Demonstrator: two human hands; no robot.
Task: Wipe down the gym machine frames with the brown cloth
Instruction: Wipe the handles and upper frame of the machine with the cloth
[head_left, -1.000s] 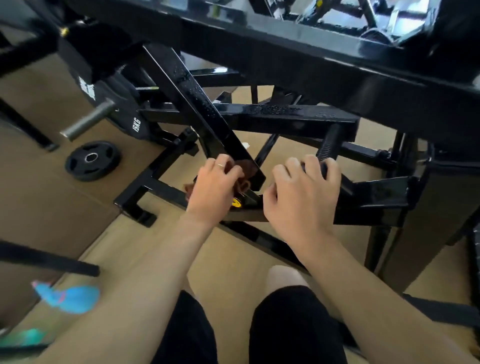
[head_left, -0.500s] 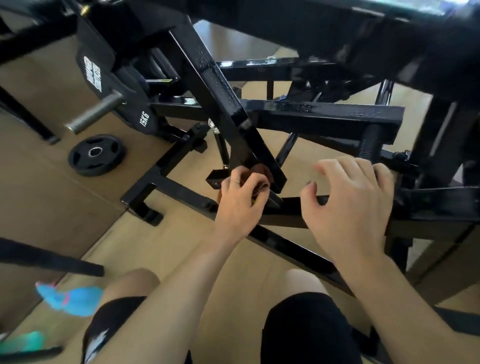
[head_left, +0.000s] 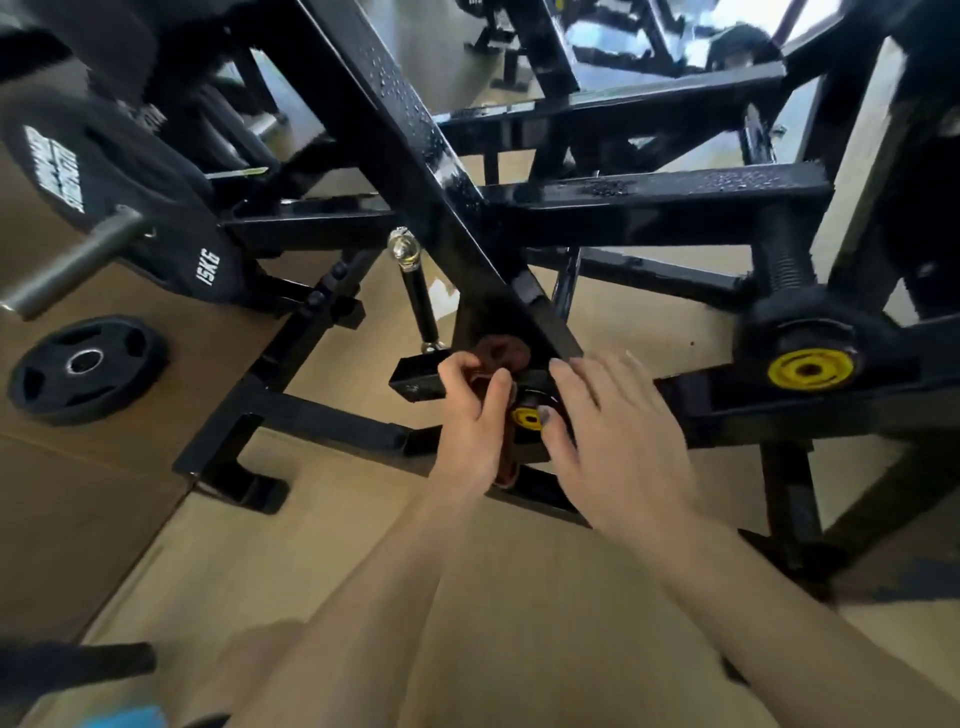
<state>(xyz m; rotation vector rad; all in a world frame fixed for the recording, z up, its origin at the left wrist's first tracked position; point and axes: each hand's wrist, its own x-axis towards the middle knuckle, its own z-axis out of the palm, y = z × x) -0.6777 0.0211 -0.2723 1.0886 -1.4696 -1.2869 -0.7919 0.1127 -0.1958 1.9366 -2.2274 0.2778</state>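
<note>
A black gym machine frame (head_left: 395, 130) fills the upper view, its wet diagonal beam running down to a joint with a small yellow cap (head_left: 526, 418). My left hand (head_left: 470, 421) grips the brown cloth (head_left: 501, 356) and presses it against the bottom of that beam. Part of the cloth hangs below the hand. My right hand (head_left: 608, 431) lies beside it with fingers spread and fairly straight, its thumb touching the yellow cap on the low frame bar.
A 15 kg weight plate (head_left: 171, 244) hangs on a grey peg (head_left: 67, 265) at left. Another plate (head_left: 85, 364) lies flat on the tan floor. A larger yellow cap (head_left: 808, 369) marks a pivot at right. Low frame feet (head_left: 228, 467) cross the floor.
The view has closed in on the joint. My left hand has shifted the cloth down to the beam's base. My right hand has left the threaded post and come left beside it.
</note>
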